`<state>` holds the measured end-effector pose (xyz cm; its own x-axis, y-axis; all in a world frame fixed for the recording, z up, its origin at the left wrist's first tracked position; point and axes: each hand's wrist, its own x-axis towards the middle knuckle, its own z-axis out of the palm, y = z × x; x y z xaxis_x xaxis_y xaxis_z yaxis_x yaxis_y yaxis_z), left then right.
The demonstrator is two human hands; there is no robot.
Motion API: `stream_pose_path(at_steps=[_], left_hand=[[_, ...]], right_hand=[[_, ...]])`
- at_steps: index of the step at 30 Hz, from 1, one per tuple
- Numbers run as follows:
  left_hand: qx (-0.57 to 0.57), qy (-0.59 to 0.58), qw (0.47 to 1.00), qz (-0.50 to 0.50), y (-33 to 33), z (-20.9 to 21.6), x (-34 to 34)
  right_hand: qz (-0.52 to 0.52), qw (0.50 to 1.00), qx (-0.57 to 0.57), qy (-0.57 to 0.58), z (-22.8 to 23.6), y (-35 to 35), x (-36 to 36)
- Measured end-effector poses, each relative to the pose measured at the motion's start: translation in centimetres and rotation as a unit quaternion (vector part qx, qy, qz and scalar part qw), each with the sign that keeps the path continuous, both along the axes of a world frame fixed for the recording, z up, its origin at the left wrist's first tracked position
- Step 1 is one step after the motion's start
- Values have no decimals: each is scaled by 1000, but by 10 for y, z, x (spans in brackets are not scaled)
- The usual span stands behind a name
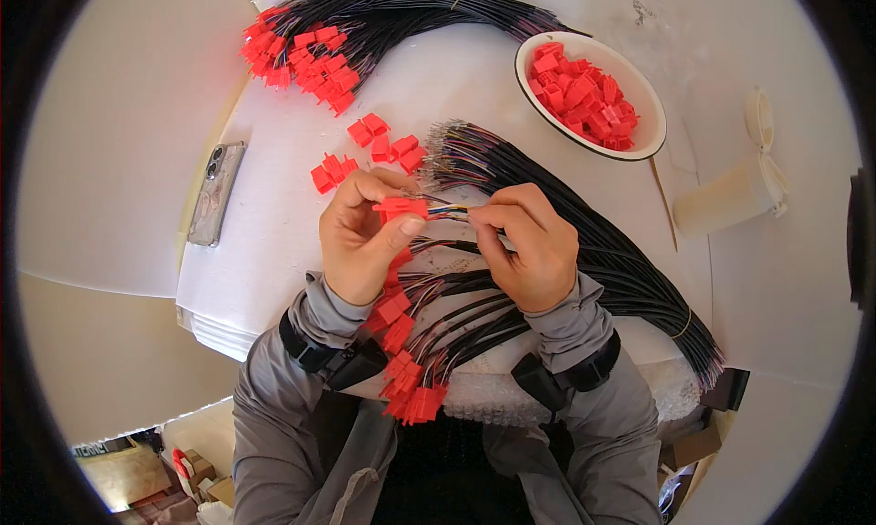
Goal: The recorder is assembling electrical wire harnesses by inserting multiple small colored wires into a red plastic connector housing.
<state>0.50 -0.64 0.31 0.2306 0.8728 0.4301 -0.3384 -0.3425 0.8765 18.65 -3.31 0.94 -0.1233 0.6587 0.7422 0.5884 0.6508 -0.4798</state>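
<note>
Grey sleeves (274,425) are closest to the lens, coming up from the bottom edge, each with a black strap (593,365) at the wrist. Left hand (351,242) is smack in the middle of the frame, thumb and fingers pinched around a red connector (401,209). Right hand (534,251) is just beside it, fingertips closed on the thin coloured wires (447,212) that run into the connector's right side.

Below the hands, lower centre, you've got a stack of black cables (479,335) with red plugs (401,370) on their left ends, kinda overlapping each other. Big black bundle (584,201) sweeps from centre down to the lower right, bare ends (452,135) at its upper left tip and a thin tie (683,324) near the other end. A few loose pieces (370,128), red too, sit just above the left hand.

Up top there's another bundle (401,10), its red plugs bunched at the upper left. White bowl (653,142) at upper right is heaped with red parts (584,96), thin stick (663,206) just below it, cream tub (725,197) with its lid flipped open further right. Phone (217,194) lies on the left of the white counter (274,233), and some bubble wrap (493,399) pokes out along the near edge.
</note>
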Motion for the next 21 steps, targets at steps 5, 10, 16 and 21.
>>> stream_pose_path(at_steps=[5, 10, 16, 21], left_hand=[[-27, -16, 999, -33, 1, 1, 0], [-60, -13, 997, -51, -1, 1, 0], [-27, 75, 997, -24, -2, 4, 4], [-36, 108, 993, -4, -1, 5, 3]], right_hand=[[0, 1000, -3, -3, 1, 0, 0], [5, 1000, -2, 2, 1, 0, 0], [13, 1000, -4, 9, 1, -1, -2], [23, 1000, -20, 7, 2, -5, -3]])
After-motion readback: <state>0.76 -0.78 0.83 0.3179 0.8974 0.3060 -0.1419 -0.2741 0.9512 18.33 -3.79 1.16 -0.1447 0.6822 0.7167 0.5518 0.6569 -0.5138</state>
